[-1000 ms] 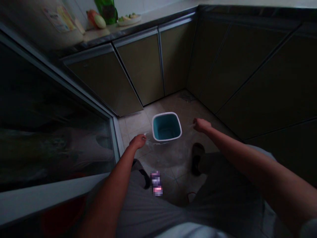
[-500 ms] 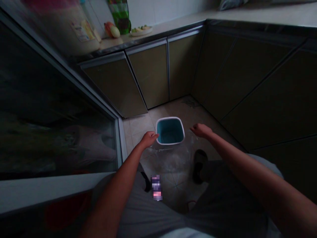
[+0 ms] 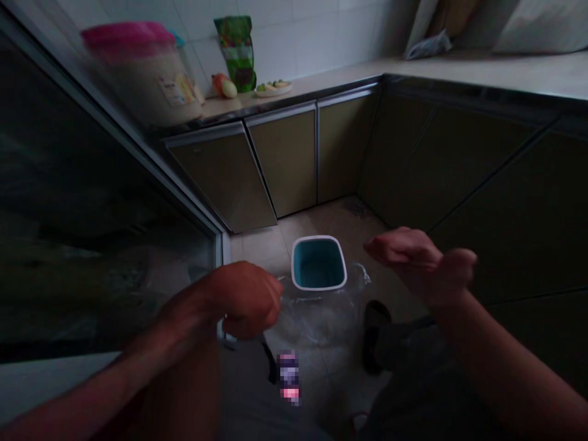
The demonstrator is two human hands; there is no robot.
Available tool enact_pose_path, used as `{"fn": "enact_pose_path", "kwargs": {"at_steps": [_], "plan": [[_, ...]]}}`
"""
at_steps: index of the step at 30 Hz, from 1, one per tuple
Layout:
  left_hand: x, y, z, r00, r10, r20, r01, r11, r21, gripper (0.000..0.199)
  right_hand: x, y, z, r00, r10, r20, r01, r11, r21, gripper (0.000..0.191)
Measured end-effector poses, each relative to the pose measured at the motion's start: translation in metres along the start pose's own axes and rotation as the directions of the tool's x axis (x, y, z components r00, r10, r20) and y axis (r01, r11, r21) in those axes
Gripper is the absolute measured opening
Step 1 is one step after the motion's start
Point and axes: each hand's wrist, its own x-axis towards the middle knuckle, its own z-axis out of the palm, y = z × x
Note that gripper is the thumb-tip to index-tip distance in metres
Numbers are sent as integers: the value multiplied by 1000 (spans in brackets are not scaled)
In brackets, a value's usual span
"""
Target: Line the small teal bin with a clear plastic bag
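A small teal bin (image 3: 319,263) with a white rim stands upright on the floor in front of me. Clear plastic film, like a thin bag (image 3: 321,315), spreads on its near side, with a bunched end beyond its right rim. My left hand (image 3: 250,299) is raised to the left of the bin, back toward me and fingers curled closed. The film's left edge passes close to it; whether anything is inside the fingers is hidden. To the bin's right, my right hand (image 3: 425,263) is open and blurred, thumb apart from the fingers, holding nothing.
Cabinets (image 3: 285,162) form a corner beyond the bin. The counter carries a pink-lidded tub (image 3: 142,76), a green bag (image 3: 236,55), onions (image 3: 225,87) and a plate of food (image 3: 273,90). A glass door (image 3: 92,233) is at left. My shoe (image 3: 376,337) is beside the film.
Both hands have come up from beside the bin toward me and moved apart. The right hand has opened from a closed grip. The view has tilted up slightly.
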Motion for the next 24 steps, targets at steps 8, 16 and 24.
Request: {"fn": "enact_pose_path", "kwargs": {"at_steps": [8, 16, 24], "plan": [[125, -136, -70, 939, -314, -139, 278, 933, -230, 85, 46, 174, -50, 757, 641, -127, -616, 764, 190, 79], [129, -144, -79, 936, -296, -191, 226, 921, -317, 84, 47, 181, -48, 749, 648, -136, -626, 760, 174, 78], [124, -153, -62, 919, -281, -277, 213, 944, -253, 62, 27, 193, -49, 794, 569, -212, -605, 771, -196, 75]]}}
